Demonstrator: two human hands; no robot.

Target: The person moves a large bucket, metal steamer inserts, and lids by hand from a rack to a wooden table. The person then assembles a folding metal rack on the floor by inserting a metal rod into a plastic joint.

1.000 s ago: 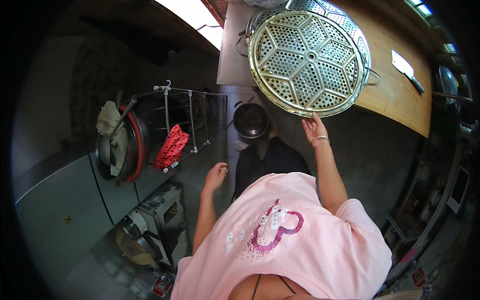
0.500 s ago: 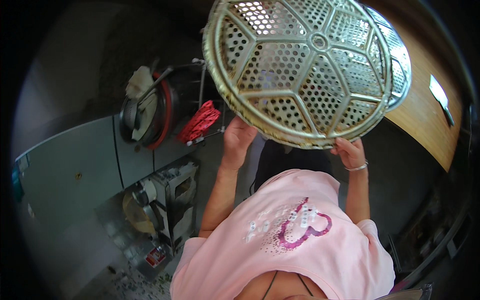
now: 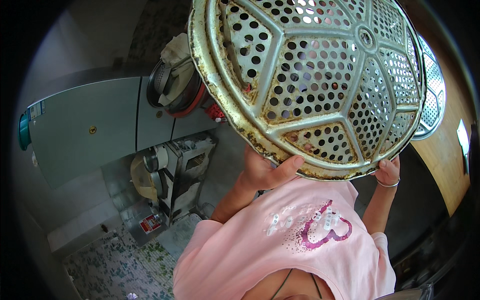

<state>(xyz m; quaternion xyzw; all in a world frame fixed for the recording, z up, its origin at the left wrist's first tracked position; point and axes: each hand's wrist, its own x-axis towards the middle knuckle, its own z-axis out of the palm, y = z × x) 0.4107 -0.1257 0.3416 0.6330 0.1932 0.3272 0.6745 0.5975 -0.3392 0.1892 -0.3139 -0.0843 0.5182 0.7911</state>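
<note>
A large round metal steamer rack, full of punched holes and stained brown along its rim, is held up tilted in front of me. My left hand grips its lower left edge, thumb over the rim and fingers behind it. At the lower right edge my right hand pinches the rim, with most of its fingers hidden. Another perforated metal rack shows behind it on the right, over the wooden table.
A wooden table with a knife runs along the right. To the left, a dark pot holding a strainer and cloth stands on a grey-green cabinet. Beneath are a worn metal stand and a patterned floor.
The steamer rack has come nearer and looks larger, shifted to the right in view. My left thumb now lies over its rim. The view has turned, showing more of the left side and floor.
</note>
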